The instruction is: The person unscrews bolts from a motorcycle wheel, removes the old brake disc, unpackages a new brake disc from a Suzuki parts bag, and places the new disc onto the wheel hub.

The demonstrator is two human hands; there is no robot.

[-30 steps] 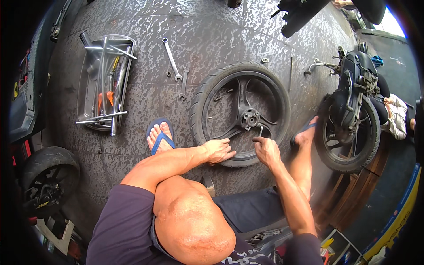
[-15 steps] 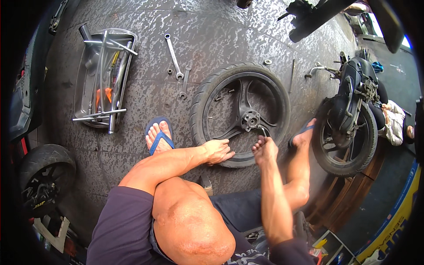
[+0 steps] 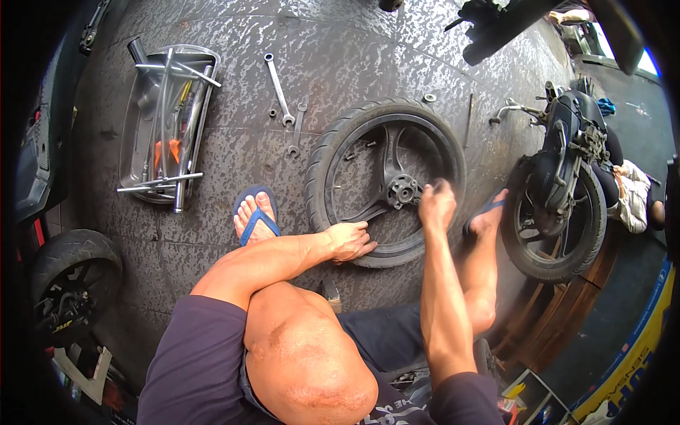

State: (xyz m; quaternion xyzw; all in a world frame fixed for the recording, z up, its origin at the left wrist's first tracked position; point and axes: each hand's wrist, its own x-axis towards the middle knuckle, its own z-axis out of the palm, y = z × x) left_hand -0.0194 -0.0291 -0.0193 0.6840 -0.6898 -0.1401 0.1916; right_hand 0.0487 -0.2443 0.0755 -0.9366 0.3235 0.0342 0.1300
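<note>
Wheel (image 3: 392, 164) lies detached, hub (image 3: 404, 190) still in place, my left hand (image 3: 350, 242) resting on the tyre (image 3: 317, 188), my right hand (image 3: 437, 205) curled near the hub, either grasp unclear.

From where I'm standing, the camera's up on the person's head, left one of the pair, pointed down at the floor (image 3: 241, 159). Super wide fisheye, so the bent knee (image 3: 312, 347) looms closest at the bottom, the wheel (image 3: 401, 190) sits farther out, right of centre, and the yellow-blue banner (image 3: 641, 347) curves along the right rim. Corners go black.
</note>
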